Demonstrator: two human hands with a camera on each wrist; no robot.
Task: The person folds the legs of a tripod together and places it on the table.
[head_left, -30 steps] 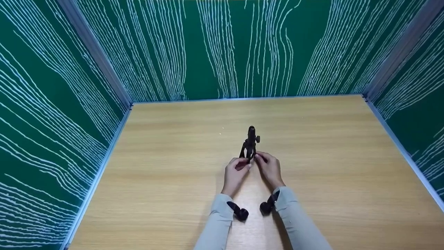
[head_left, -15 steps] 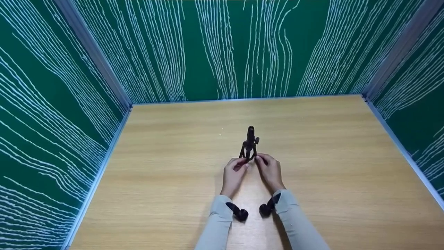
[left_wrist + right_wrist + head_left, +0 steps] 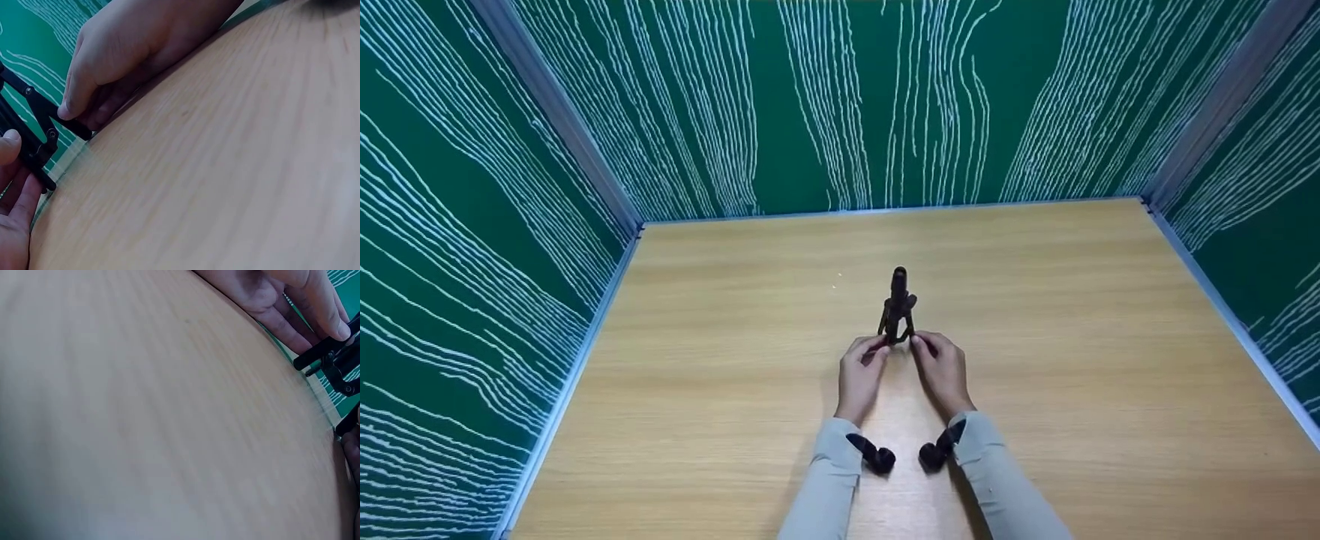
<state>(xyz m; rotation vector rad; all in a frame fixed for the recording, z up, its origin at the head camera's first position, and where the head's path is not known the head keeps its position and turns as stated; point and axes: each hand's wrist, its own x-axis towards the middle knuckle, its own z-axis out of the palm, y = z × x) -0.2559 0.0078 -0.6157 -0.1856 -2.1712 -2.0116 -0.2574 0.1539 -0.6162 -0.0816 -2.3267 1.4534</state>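
Note:
A small black tripod [image 3: 898, 304] stands upright on the table, its legs spread a little and joined by hinged braces. My left hand [image 3: 861, 379] pinches the lower part of one leg [image 3: 320, 351] between thumb and fingers, as the right wrist view shows. On the other side my right hand [image 3: 943, 371] pinches another leg [image 3: 73, 122] near its foot, seen in the left wrist view. Both hands lie low, close to the table top. The far side of the tripod is hidden in the head view.
The wooden table [image 3: 720, 360] is bordered by green panels [image 3: 791, 150] with white wavy lines at the back and both sides. Two tiny pale specks lie beyond the tripod. A black camera mount sits at each wrist, below the light sleeves [image 3: 825, 480].
The tripod has turned slightly, so its side knob now shows closer to the column. My left hand has shifted a little left and away from me, while the right hand stays nearly still.

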